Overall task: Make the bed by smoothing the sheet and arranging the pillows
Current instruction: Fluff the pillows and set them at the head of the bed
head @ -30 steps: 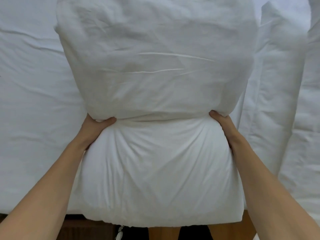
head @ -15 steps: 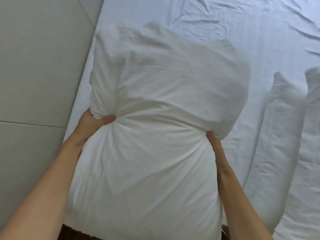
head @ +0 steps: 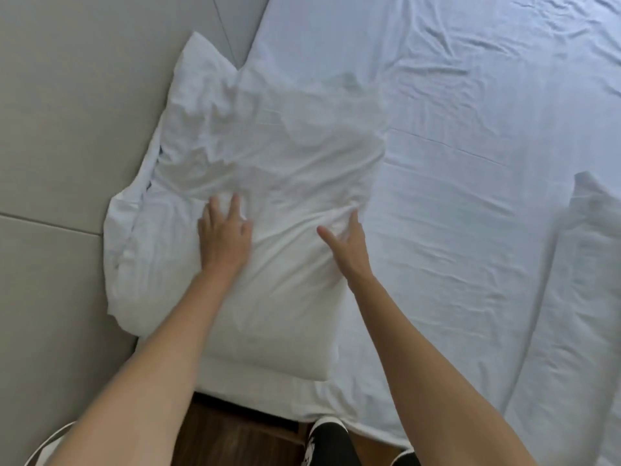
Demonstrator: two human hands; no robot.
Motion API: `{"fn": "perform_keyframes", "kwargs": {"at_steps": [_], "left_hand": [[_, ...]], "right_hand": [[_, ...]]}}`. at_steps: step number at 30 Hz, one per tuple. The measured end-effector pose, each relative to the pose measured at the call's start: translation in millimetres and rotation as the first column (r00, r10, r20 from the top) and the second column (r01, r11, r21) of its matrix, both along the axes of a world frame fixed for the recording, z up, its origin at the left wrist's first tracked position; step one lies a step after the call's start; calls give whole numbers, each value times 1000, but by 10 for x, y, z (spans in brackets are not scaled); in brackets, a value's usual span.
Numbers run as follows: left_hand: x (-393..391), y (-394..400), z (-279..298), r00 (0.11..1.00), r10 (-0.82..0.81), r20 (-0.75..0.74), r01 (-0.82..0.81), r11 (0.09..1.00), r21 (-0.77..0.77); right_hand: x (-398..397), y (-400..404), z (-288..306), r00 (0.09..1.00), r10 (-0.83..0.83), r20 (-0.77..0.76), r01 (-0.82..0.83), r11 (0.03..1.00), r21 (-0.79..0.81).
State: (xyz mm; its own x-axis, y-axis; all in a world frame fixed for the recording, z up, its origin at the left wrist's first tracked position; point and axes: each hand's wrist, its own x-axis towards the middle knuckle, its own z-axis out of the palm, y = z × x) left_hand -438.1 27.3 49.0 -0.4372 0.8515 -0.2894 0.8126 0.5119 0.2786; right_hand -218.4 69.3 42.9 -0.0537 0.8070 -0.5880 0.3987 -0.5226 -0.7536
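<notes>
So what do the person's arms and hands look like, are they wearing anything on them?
Both arms are bare from as far up as the picture shows down to the wrists: no sleeves in view. The left hand and the right hand wear no gloves, and no rings, watch or bracelet can be seen. The fingertips are a little blurred, so the nails cannot be made out.

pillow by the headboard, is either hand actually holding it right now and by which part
Nothing is gripped. The left hand lies flat on top of the pillow, fingers spread; the right hand touches its right edge with fingers extended, not curled round it.
</notes>
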Motion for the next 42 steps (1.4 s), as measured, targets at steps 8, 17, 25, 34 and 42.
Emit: {"fn": "perform_keyframes", "kwargs": {"at_steps": [8, 17, 25, 34, 42], "left_hand": [[545, -515, -155, 993, -79, -86, 76, 996, -39], [1141, -1160, 74, 996, -31, -82, 13, 977, -215], [3022, -1294, 334, 955, -247, 166, 290, 899, -328], [5994, -1469, 422, 801, -429, 418, 553, 797, -242], [7704, -1080, 332, 696, -227, 681, 441, 884, -156]], "right_hand": [[-34, -671, -28, 775, 432, 461, -517, 853, 72], [1017, -1158, 412, 725, 469, 504, -536, 844, -15], [3007, -1359, 664, 825, 236, 513, -326, 941, 90], [6096, -1779, 663, 756, 23, 654, -154, 978, 143], [8177, -1806, 504, 722, -258, 642, 234, 964, 124]]}}
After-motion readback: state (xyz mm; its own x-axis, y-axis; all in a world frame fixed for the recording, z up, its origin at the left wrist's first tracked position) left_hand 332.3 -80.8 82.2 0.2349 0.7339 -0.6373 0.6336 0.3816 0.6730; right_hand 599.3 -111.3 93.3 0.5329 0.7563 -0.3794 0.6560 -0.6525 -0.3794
